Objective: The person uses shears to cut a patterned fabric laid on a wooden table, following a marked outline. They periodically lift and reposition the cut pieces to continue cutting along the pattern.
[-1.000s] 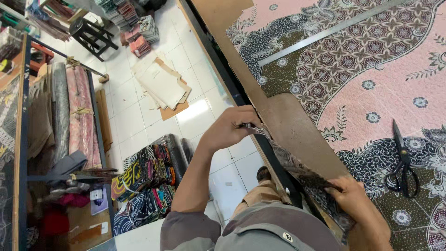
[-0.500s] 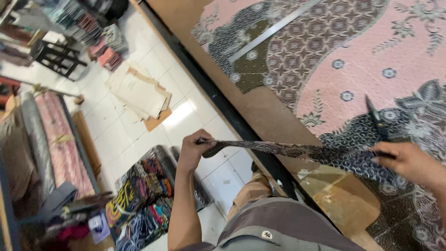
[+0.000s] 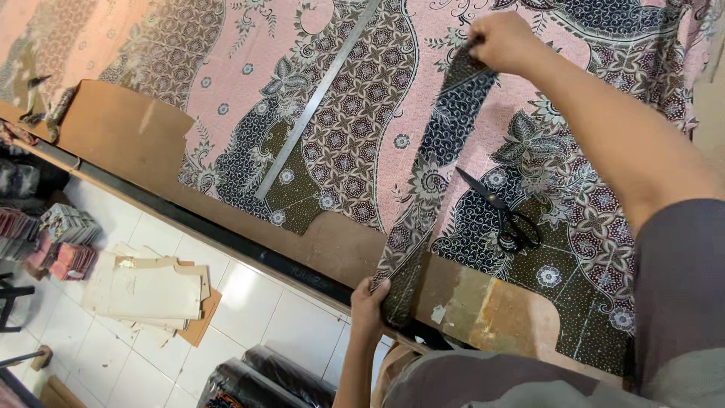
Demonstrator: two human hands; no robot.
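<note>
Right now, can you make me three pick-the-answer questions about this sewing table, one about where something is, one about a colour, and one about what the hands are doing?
1. Where do the scissors lie?
A. on the patterned cloth
B. on the floor
C. in a hand

2. What colour are the scissors' handles?
A. red
B. black
C. yellow

3. How is the cloth strip held?
A. rolled into a ball
B. lying loose, untouched
C. stretched between both hands

Answers:
1 A, they rest on the cloth, right of the strip.
2 B, both handle loops look black.
3 C, the right hand grips the far end and the left hand pinches the near end at the table edge.
</note>
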